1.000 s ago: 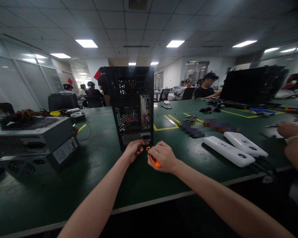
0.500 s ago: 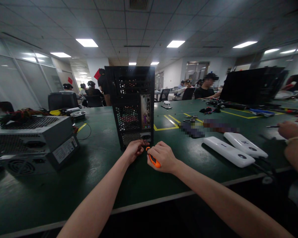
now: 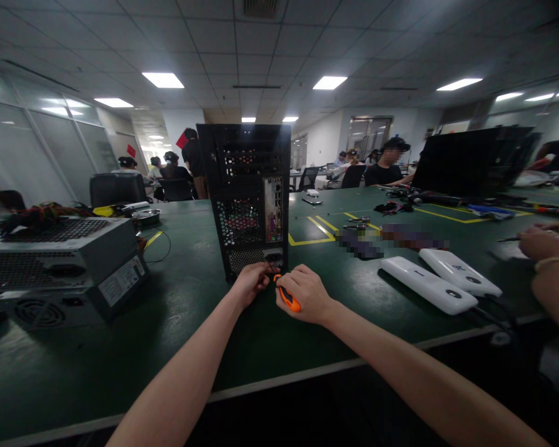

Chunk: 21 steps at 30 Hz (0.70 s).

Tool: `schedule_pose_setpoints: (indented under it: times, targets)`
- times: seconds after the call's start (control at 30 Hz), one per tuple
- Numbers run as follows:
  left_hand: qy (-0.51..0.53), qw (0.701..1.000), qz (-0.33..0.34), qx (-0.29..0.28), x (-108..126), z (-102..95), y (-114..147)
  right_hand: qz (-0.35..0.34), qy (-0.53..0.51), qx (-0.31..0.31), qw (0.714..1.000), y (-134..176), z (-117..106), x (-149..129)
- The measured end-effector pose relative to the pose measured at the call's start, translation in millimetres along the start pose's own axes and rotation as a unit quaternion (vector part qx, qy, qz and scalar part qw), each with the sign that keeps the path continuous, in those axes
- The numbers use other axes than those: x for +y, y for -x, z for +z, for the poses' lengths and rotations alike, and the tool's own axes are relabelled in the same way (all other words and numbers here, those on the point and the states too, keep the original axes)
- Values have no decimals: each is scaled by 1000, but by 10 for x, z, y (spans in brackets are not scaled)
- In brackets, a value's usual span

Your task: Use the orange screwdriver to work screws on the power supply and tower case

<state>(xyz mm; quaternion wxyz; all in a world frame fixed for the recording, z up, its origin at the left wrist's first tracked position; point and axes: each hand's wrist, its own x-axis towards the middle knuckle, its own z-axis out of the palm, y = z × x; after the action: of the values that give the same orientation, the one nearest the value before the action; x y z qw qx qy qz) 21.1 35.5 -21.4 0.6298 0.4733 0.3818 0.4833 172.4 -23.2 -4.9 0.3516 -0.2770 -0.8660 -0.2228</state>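
A black computer case (image 3: 214,186) stands upright on the green table, its rear with ports and perforated panels facing me. At its lower edge my right hand (image 3: 305,295) is wrapped round the orange and black handle of a screwdriver (image 3: 292,303), which points toward the case. My left hand (image 3: 252,282) is closed just left of it, fingertips pinched by the thin shaft near the power supply's grille (image 3: 246,256). The screwdriver's tip and whatever the left fingertips hold are too small to make out.
Two stacked power supply units (image 3: 84,261) with cables on top stand left, before a metal bowl (image 3: 146,216). Two white devices (image 3: 428,285) lie right, near a co-worker's hands (image 3: 547,242). Behind are tools and another black case (image 3: 470,161). The table edge (image 3: 279,380) runs close to me.
Both my hands stay at the bottom of the case, with hardly any shift of the screwdriver. At the far right the co-worker's hands have moved slightly.
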Motion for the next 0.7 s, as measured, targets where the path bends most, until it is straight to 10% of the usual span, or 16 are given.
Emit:
schedule_pose_setpoints:
  times: [0.7]
  targets:
    - [3, 1000, 13, 6, -24, -10, -20, 34, -27, 52, 998, -7, -9, 10]
